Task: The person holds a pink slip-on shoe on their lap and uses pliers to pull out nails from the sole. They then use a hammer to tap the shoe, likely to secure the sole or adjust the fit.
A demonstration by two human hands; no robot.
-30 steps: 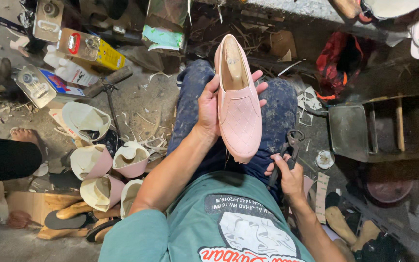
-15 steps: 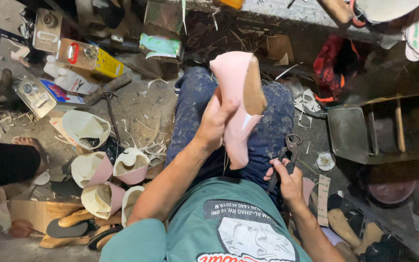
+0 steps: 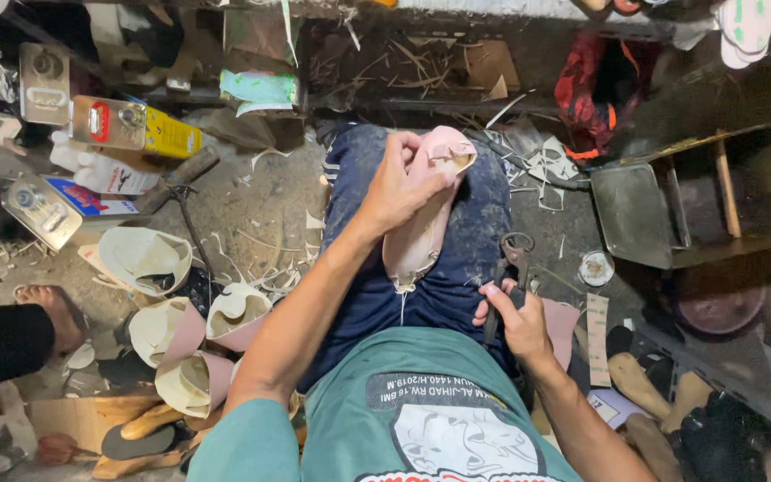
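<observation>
On a littered floor, we clamp our left hand [image 3: 401, 183] around the shoe [image 3: 424, 219], steadying it on the lap, while our right hand [image 3: 512, 314] grips the pliers [image 3: 503, 272] beside it.

Left of lap: pink shoe uppers [image 3: 185, 330], hammer [image 3: 191, 178] and tins [image 3: 136, 128] crowded the floor. Right: metal tray [image 3: 635, 214] and wooden lasts [image 3: 640, 384] blocked passage. Open passage lay only over the thighs, around the pink shoe [image 3: 421, 228].

A dusty grey concrete floor [image 3: 265, 210] is strewn with pale shavings; a dark wooden shelf unit [image 3: 716, 223] is seen at right; dim overhead light is cast throughout.
</observation>
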